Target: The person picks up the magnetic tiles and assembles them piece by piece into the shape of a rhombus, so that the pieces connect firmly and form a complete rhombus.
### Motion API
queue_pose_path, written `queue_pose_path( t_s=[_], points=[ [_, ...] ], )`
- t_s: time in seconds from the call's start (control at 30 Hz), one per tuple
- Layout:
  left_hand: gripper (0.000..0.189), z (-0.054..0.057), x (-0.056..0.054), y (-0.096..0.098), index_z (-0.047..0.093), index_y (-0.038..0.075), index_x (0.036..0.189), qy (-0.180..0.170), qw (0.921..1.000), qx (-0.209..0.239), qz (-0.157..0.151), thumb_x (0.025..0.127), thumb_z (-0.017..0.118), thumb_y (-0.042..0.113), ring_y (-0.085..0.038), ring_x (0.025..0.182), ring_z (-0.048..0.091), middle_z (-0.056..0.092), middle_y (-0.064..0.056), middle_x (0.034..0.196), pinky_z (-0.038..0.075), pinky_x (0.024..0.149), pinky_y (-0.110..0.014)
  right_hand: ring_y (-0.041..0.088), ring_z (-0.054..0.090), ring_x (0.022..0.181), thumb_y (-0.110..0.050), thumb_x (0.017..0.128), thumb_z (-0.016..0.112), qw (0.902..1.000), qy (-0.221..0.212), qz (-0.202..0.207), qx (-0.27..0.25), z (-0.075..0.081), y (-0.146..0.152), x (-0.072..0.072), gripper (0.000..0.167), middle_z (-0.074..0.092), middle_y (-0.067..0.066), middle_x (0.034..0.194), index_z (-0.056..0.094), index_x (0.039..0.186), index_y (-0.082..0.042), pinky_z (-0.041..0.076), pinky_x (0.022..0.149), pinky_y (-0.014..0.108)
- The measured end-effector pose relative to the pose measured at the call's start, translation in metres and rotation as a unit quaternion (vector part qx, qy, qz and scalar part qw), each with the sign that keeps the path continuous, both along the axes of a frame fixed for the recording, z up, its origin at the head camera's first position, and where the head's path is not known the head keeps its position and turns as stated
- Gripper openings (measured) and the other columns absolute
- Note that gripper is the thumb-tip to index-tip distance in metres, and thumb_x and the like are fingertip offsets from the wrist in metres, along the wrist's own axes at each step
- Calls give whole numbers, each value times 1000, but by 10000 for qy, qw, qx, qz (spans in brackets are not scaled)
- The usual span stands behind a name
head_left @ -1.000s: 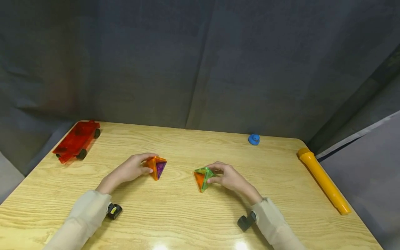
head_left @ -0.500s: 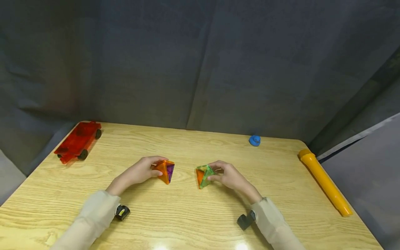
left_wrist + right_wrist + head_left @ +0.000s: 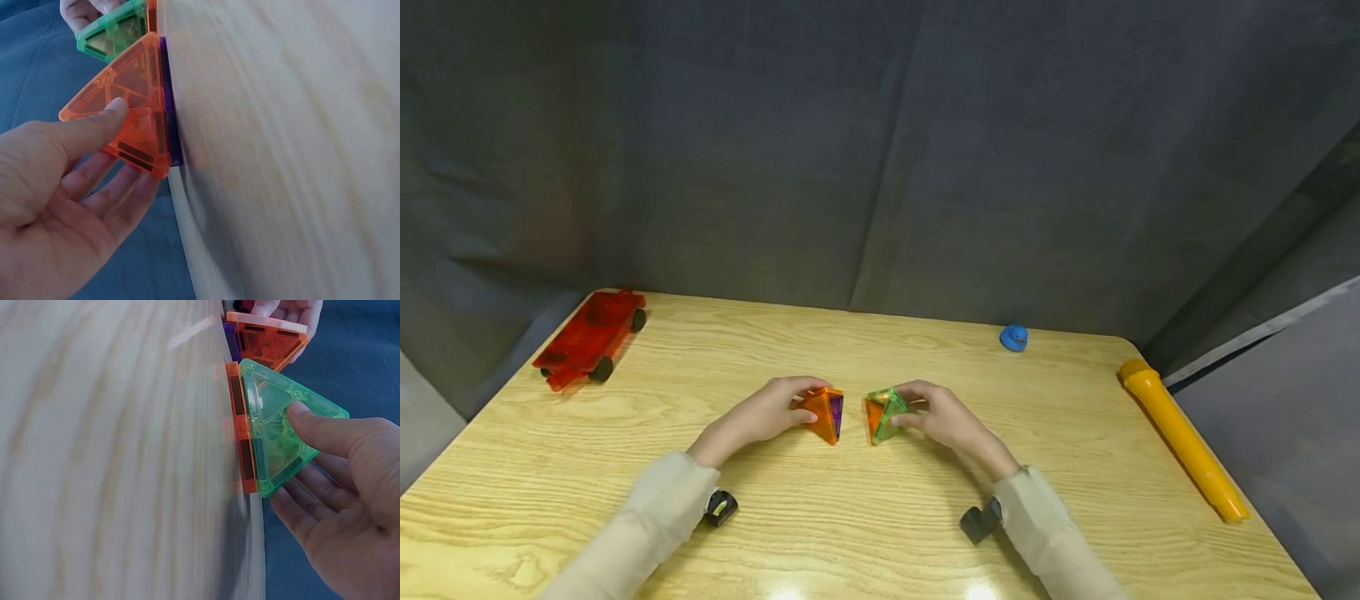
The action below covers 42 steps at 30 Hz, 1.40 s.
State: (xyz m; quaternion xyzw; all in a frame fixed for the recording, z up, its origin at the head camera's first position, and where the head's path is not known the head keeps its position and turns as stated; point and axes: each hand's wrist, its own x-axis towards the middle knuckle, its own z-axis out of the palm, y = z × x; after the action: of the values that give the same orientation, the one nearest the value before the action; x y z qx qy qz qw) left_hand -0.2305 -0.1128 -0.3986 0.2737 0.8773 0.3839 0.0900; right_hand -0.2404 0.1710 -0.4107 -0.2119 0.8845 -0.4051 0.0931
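Note:
Near the middle of the table, my left hand (image 3: pixel 771 410) grips a small pyramid of orange and purple magnetic tiles (image 3: pixel 826 417). In the left wrist view the thumb presses an orange triangular tile (image 3: pixel 140 94), and a purple tile (image 3: pixel 170 112) forms the side against the tabletop. My right hand (image 3: pixel 951 419) pinches a second pyramid of green and orange magnetic tiles (image 3: pixel 887 417). Its green triangular face (image 3: pixel 281 431) lies under the thumb in the right wrist view, with an orange tile (image 3: pixel 244 437) at the table. A narrow gap separates the two pyramids.
At the far left corner stands a red toy cart (image 3: pixel 591 333) with black wheels. A small blue rubber duck (image 3: pixel 1014 337) sits near the back edge. Along the right edge lies a yellow-orange tube (image 3: pixel 1183 442). A dark curtain (image 3: pixel 775 167) hangs behind the wooden table (image 3: pixel 835 533).
My left hand has moved right with the orange and purple pyramid, narrowing the gap. The right hand has shifted slightly, and its pyramid has turned a little.

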Motion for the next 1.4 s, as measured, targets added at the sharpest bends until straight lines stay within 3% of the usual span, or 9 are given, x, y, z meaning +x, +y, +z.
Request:
queue_pose_path(
  t_s=[0.43,0.83,1.4],
  points=[
    [44,-2,-2,14,52,-1,132,92,9999,-4,103,90,62,2,-32,113,57,59,-18,125,46,96,-43,27,58,110,-19,87,70,10000,7,-31,31,-2,-8,-2,42,63,8,116,60,124,-4,48,95,39],
    [43,-3,-1,19,52,-1,132,80,9999,117,-14,91,61,2,-32,112,58,59,-17,126,47,95,-43,28,60,107,-16,87,69,9999,-83,-18,-101,1,-18,-2,38,64,9,114,61,122,-3,51,90,35],
    [41,-3,0,20,53,-1,131,101,9998,151,40,91,61,1,-31,113,57,59,-17,126,48,95,-42,22,60,103,-17,85,71,9955,815,474,-102,8,-30,0,33,64,4,111,66,117,-8,49,91,34]
  ],
)
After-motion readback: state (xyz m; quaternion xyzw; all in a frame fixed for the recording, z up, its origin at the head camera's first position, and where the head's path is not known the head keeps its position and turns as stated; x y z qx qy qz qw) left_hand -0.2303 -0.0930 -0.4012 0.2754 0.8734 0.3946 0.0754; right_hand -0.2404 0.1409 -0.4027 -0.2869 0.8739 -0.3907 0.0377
